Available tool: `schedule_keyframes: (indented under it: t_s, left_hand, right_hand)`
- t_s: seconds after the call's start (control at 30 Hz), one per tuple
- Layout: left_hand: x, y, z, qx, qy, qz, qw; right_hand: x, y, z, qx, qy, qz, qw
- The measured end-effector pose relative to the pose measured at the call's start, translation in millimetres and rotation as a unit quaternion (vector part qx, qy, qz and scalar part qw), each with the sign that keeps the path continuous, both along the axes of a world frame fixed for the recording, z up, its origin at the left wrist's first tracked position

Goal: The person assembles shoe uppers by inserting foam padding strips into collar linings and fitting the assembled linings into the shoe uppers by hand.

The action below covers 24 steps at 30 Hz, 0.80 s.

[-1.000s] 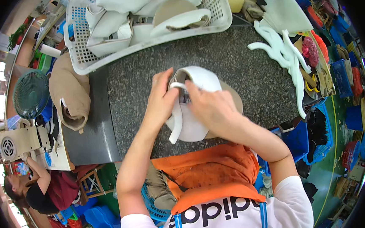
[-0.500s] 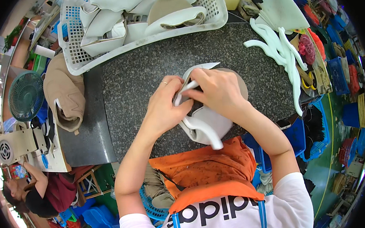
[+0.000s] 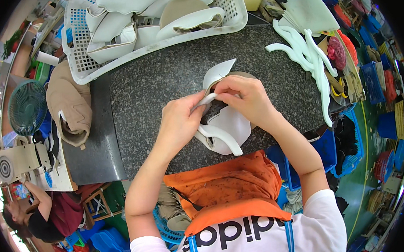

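Observation:
On the dark speckled tabletop point(image 3: 156, 77) lies a white and beige shoe upper point(image 3: 232, 124), its opening facing up. A white foam strip point(image 3: 224, 136) runs along the opening's edge, and one end hangs loose over the near side. My left hand point(image 3: 179, 120) is closed at the upper's left edge, thumb and fingers pinching the strip. Across the opening, my right hand point(image 3: 247, 97) pinches the strip's other part against the far rim. A white pointed flap point(image 3: 219, 72) stands up beyond my fingers. My palms hide part of the upper.
A white plastic basket point(image 3: 159, 45) of similar uppers stands at the far side. More foam strips point(image 3: 300, 56) lie at the right, near yellow-handled scissors point(image 3: 339, 88). A beige upper point(image 3: 71, 104) rests at the left. Farther left are a green fan point(image 3: 27, 109) and another person point(image 3: 53, 211).
My right hand has shifted slightly and its fingers are now bunched closer on the strip. The white flap tips up higher, and the strip's loose end has swung away from me.

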<state>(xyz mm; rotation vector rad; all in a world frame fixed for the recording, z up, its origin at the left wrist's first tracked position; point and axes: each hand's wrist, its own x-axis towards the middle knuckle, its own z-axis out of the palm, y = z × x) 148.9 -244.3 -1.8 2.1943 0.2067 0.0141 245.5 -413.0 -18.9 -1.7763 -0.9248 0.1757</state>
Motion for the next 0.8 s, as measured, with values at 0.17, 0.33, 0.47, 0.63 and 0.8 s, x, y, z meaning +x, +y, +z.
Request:
schedule_keyframes:
  t_s: [0.17, 0.33, 0.47, 0.63, 0.8]
  left_hand:
    - [1, -8, 0, 0.012, -0.025, 0.005, 1.000]
    - [-4, -13, 3, 0.162, -0.074, 0.012, 0.984]
    - [-16, 0, 41, 0.243, -0.104, 0.003, 0.964]
    - [-2, 16, 39, 0.300, 0.035, -0.075, 0.950]
    - [-22, 25, 26, 0.302, -0.062, 0.026, 0.951]
  right_hand:
    - [-2, 2, 0, -0.015, -0.060, -0.035, 0.997]
    - [0, 12, 19, -0.060, -0.366, -0.117, 0.921]
    - [-3, -4, 18, -0.115, -0.075, -0.061, 0.989]
    - [-20, 5, 49, -0.080, -0.292, -0.081, 0.950]
    - [16, 31, 24, -0.127, -0.159, 0.164, 0.965]
